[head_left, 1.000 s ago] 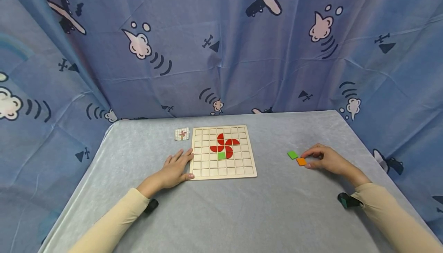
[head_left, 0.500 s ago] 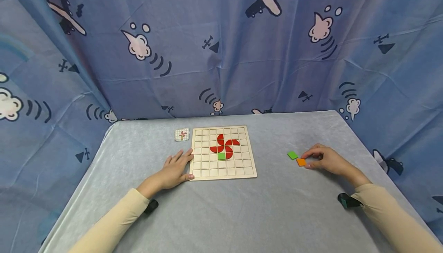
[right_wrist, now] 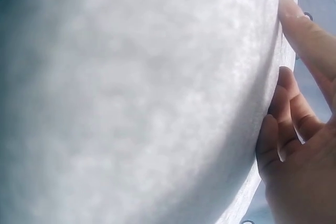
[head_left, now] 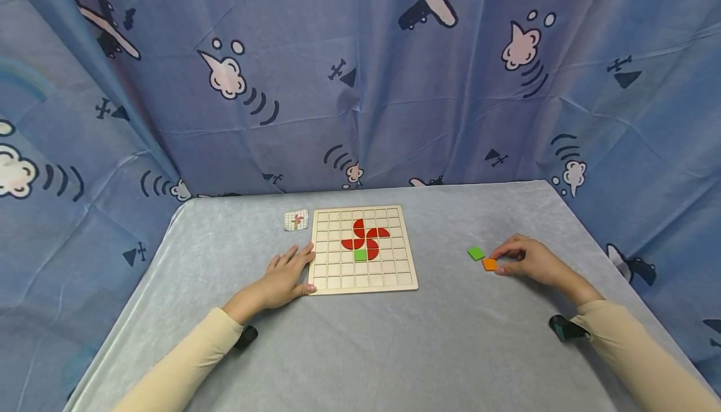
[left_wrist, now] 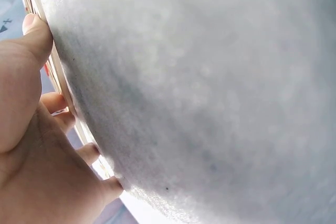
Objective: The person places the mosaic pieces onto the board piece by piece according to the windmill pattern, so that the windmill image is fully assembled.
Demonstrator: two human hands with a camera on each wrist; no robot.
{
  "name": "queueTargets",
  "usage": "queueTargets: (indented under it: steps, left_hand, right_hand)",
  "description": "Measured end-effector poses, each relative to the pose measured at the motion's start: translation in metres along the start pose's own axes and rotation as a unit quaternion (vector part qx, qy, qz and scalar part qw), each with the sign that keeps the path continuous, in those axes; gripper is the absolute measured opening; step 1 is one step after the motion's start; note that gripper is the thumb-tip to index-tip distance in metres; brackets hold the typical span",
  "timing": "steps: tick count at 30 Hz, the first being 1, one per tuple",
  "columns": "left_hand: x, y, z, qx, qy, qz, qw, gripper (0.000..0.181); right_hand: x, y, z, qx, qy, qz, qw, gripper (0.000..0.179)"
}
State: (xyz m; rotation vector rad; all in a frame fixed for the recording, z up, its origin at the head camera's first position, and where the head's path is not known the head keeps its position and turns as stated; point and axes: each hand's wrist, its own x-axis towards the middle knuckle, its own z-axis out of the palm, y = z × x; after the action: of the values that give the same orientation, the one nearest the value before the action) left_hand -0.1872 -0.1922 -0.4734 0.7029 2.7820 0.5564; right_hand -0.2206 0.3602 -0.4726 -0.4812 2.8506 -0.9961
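In the head view a wooden grid board [head_left: 332,274] lies on the table, with red quarter-round pieces [head_left: 372,248] set in a pinwheel and one green square tile [head_left: 360,255] below them. My left hand [head_left: 280,279] rests spread along the board's left edge, its fingertips and thumb touching the rim. Off to the right, my right hand [head_left: 532,260] pinches the corner of an orange square tile [head_left: 489,265] between thumb and index finger, the tile lying flat. Another green tile [head_left: 475,253] lies just beyond the orange one. The right wrist view shows the other fingers curled under.
A small card [head_left: 296,220] printed with a grid and a red pinwheel lies at the board's upper left. Grey cloth [head_left: 394,349] covers the table, and a blue patterned curtain [head_left: 304,99] hangs around its back and sides.
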Motion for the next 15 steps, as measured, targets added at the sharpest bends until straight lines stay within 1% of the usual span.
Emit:
queueTargets:
  steps: [7,15]
  left_hand:
    - [-0.0001,-0.0006,-0.0002,0.001,0.002,0.000,1.0000,0.076]
    - [-0.0003,0.0004,-0.0009,0.003,0.003,0.002,1.0000,0.076]
  right_hand:
    - [-0.0006,-0.0024,-0.0029,-0.003,0.005,-0.008,1.0000,0.027]
    - [-0.0010,-0.0052,-0.0068,-0.010,0.005,0.008,0.9999,0.029]
